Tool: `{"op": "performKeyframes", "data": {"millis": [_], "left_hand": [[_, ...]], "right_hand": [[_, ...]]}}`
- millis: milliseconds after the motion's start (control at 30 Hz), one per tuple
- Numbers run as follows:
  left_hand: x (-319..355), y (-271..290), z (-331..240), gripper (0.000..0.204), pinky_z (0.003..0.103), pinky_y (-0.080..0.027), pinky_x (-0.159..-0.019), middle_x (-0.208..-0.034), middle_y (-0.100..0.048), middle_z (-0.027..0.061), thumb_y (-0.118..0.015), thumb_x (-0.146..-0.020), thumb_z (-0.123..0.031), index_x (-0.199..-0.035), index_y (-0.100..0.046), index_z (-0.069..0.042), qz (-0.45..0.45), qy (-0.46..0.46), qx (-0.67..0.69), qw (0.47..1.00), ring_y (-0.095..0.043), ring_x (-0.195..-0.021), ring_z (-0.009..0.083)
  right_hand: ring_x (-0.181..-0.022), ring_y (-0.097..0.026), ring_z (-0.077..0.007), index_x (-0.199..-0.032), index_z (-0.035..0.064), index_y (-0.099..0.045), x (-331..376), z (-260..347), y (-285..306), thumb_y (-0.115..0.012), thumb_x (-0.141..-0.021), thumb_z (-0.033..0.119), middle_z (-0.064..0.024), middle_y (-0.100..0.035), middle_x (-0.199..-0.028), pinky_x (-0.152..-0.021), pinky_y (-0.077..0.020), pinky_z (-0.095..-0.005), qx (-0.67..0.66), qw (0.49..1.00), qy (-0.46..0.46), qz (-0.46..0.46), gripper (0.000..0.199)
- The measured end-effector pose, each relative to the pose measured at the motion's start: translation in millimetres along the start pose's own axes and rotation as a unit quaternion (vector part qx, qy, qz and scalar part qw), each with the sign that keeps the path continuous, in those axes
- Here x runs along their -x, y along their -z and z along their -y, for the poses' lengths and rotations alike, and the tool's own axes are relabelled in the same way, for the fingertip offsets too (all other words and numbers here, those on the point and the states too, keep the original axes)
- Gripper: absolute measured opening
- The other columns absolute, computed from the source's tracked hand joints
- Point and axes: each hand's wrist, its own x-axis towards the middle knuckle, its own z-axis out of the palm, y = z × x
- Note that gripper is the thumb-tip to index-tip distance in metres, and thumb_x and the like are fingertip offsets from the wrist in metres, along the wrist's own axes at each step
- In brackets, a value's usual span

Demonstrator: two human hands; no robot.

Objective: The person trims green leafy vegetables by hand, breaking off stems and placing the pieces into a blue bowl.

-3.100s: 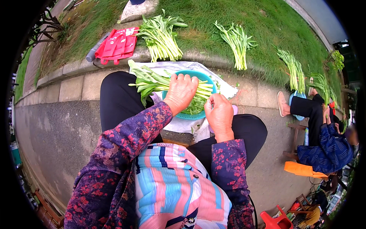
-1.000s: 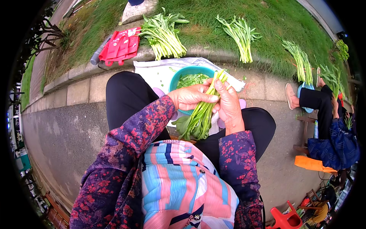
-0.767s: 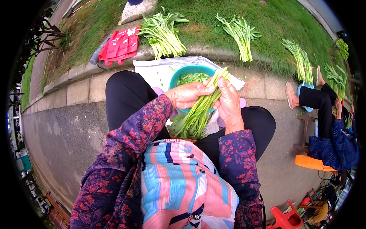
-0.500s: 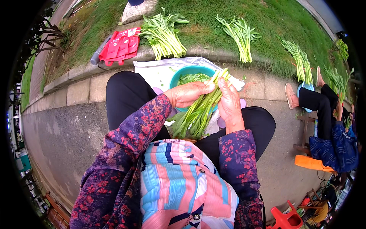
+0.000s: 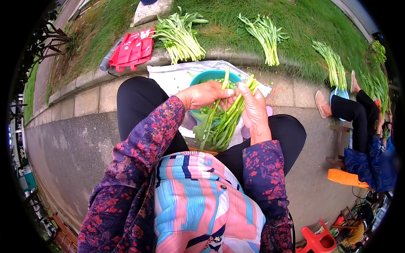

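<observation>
Over the turquoise basin point(image 5: 205, 76), my right hand point(image 5: 254, 111) is closed round a bunch of leafy green stalks point(image 5: 228, 126), cut ends up and leaves hanging toward me. My left hand point(image 5: 205, 96) pinches one green stalk point(image 5: 226, 78) between thumb and fingers, just left of the bunch. That stalk stands a little apart, with its leaf drooping beside the others. Cut green pieces lie in the basin, partly hidden behind my hands. Beneath the basin a white sheet point(image 5: 166, 76) is spread, with green scraps on it.
Bundles of greens lie along the grass edge: a large bundle point(image 5: 182, 40), a smaller bundle point(image 5: 266, 40) and a farther bundle point(image 5: 331, 63). A red bag point(image 5: 133, 49) rests at left. On the right sits another person point(image 5: 358, 122) by a blue basin point(image 5: 341, 93). A red stool point(image 5: 317, 240) stands lower right.
My left hand has drawn one stalk apart from the bunch, and that stalk now stands higher. My right hand still grips the rest. The person at right has shifted slightly.
</observation>
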Motion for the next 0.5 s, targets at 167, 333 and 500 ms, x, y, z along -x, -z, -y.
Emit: {"op": "performKeyframes", "data": {"millis": [167, 333, 500], "left_hand": [[0.9, -4.4, -9.9, 0.045, 0.025, -0.041, -0.063, -0.081, -0.061, 0.0004, -0.049, -0.093, -0.048, -0.090, -0.064, -0.005, 0.033, 0.030, -0.127, 0.991, -0.051, -0.073, 0.0106], [-7.8, 4.1, -1.2, 0.045, 0.027, -0.043, -0.066, -0.080, -0.060, 0.0003, -0.048, -0.093, -0.047, -0.090, -0.062, -0.004, 0.081, 0.032, -0.160, 0.983, -0.052, -0.075, 0.0108], [-11.8, 6.1, -7.5, 0.041, 0.027, -0.045, -0.070, -0.087, -0.060, 0.0009, -0.053, -0.092, -0.043, -0.097, -0.060, -0.004, 0.097, 0.056, -0.205, 0.972, -0.053, -0.079, 0.0106]], "right_hand": [[-0.064, -0.058, -0.0108, -0.103, 0.0043, -0.059, 1.7, -0.4, -0.4, -0.065, -0.086, 0.015, -0.0036, -0.061, -0.083, -0.054, -0.0492, -0.0245, -0.003, 1.000, -0.025, -0.001, 0.020], [-0.068, -0.060, -0.0116, -0.101, 0.0046, -0.060, 2.9, -2.0, -2.0, -0.065, -0.086, 0.012, -0.0039, -0.062, -0.085, -0.056, -0.0504, -0.0247, -0.008, 0.999, -0.030, 0.014, 0.018], [-0.074, -0.061, -0.0120, -0.099, 0.0056, -0.061, 0.2, -1.9, 5.6, -0.065, -0.085, 0.011, -0.0025, -0.063, -0.086, -0.061, -0.0512, -0.0259, -0.016, 0.998, -0.046, 0.037, 0.016]]}}
